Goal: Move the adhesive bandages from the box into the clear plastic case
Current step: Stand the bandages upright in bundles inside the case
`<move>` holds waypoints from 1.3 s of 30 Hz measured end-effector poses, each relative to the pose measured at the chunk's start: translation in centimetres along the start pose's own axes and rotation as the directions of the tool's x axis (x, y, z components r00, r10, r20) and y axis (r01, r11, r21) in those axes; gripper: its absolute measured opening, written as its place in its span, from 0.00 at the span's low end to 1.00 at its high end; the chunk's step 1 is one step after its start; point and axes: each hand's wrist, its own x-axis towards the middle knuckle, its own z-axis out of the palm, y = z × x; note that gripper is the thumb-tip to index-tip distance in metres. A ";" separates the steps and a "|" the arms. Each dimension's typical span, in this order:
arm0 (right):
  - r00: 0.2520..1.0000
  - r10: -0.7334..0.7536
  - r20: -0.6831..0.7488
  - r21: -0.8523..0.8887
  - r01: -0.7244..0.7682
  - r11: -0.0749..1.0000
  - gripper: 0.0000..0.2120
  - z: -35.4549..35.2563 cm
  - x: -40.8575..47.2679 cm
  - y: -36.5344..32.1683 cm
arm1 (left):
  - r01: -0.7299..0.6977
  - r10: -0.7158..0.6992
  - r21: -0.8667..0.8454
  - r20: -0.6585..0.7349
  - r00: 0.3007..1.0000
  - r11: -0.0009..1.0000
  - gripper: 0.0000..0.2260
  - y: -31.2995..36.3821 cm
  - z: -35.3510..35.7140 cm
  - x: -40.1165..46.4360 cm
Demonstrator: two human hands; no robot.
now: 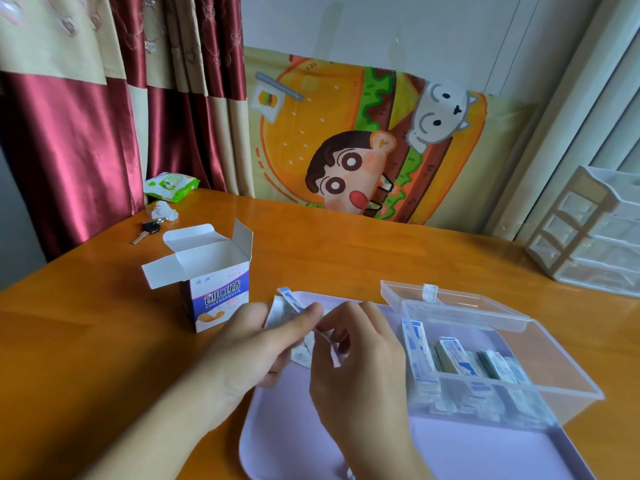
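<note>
A white and blue bandage box (211, 285) stands upright on the wooden table with its top flaps open. My left hand (256, 344) grips a small bunch of wrapped bandages (284, 306) above the lilac tray (284, 445). My right hand (356, 348) pinches one bandage strip (329, 348) from that bunch. To the right, on the tray, sits the clear plastic case (554, 358) with its lid (450, 299) open behind it. Several wrapped bandages (460, 362) lie inside the case.
A clear drawer unit (595, 230) stands at the right table edge. A key (147, 231), a crumpled tissue (162, 211) and a green wipes pack (171, 187) lie at the far left. A cartoon cloth (363, 140) hangs behind the table.
</note>
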 end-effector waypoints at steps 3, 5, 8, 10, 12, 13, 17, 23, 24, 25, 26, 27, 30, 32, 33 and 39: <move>0.997 -0.031 0.069 0.140 0.021 0.990 0.11 -0.2 0.0 -0.1 | -0.016 0.012 -0.055 -0.086 0.996 0.998 0.13 -0.5 0.1 0.3; 0.989 0.019 0.146 0.273 -0.059 0.960 0.11 -0.7 0.1 -0.4 | -0.033 0.021 -0.069 -0.168 0.986 0.997 0.09 -0.7 -0.3 0.7; 0.928 0.275 0.250 0.472 -0.365 0.803 0.10 -1.2 0.4 -0.8 | -0.060 0.061 0.013 -0.206 0.977 0.998 0.09 -0.6 -0.7 0.6; 0.857 0.373 0.355 0.513 -0.512 0.689 0.07 -1.5 1.0 -0.8 | -0.068 0.076 0.050 -0.178 0.981 0.996 0.06 -0.4 -0.5 0.4; 0.823 0.366 0.434 0.525 -0.561 0.640 0.03 -1.8 1.3 -0.9 | -0.056 0.062 0.048 -0.142 0.988 0.997 0.07 -0.1 -0.2 0.3; 0.819 0.368 0.440 0.532 -0.568 0.628 0.02 -1.9 1.3 -0.8 | -0.040 0.044 0.037 -0.130 0.991 0.999 0.09 -0.2 -0.3 0.4; 0.790 0.381 0.480 0.458 -0.596 0.659 0.05 -2.5 1.3 -0.5 | -0.077 0.038 -0.173 -0.216 0.976 0.982 0.18 0.7 -1.7 0.8; 0.808 0.358 0.469 -0.207 -0.293 0.933 0.08 -2.5 0.5 0.3 | -0.138 0.058 -0.208 -0.350 0.935 0.968 0.16 1.5 -2.8 1.1; 0.844 0.336 0.418 -0.255 -0.246 0.935 0.07 -2.2 0.5 0.3 | -0.125 0.051 -0.202 -0.335 0.941 0.971 0.17 2.0 -2.3 0.7; 0.859 0.317 0.403 -0.293 -0.207 0.934 0.09 -1.9 0.4 0.4 | -0.116 0.060 -0.166 -0.312 0.948 0.979 0.19 1.9 -2.2 0.6; 0.855 0.304 0.420 -0.333 -0.167 0.928 0.12 -1.5 0.4 0.4 | -0.092 0.047 -0.140 -0.293 0.955 0.986 0.20 1.9 -1.8 0.3; 0.842 0.295 0.452 -0.364 -0.127 0.923 0.14 -1.2 0.3 0.5 | -0.082 0.048 -0.116 -0.271 0.961 0.990 0.19 1.4 -1.7 0.4; 0.819 0.273 0.504 -0.394 -0.063 0.917 0.10 -0.9 0.2 0.6 | -0.046 0.033 -0.048 -0.249 0.968 0.998 0.12 -0.1 -1.6 1.1; 0.819 0.275 0.504 -0.392 -0.066 0.917 0.09 -1.0 0.2 0.8 | -0.023 0.022 -0.002 -0.240 0.970 1.000 0.10 -0.5 -1.7 1.3; 0.822 0.273 0.499 -0.389 -0.069 0.919 0.08 -1.1 0.2 0.8 | -0.020 0.020 0.003 -0.238 0.971 1.000 0.10 -0.8 -1.9 1.5; 0.833 0.257 0.489 -0.435 -0.022 0.900 0.07 -1.3 0.3 0.1 | -0.004 0.008 0.018 -0.211 0.978 1.000 0.11 -0.7 -1.6 1.4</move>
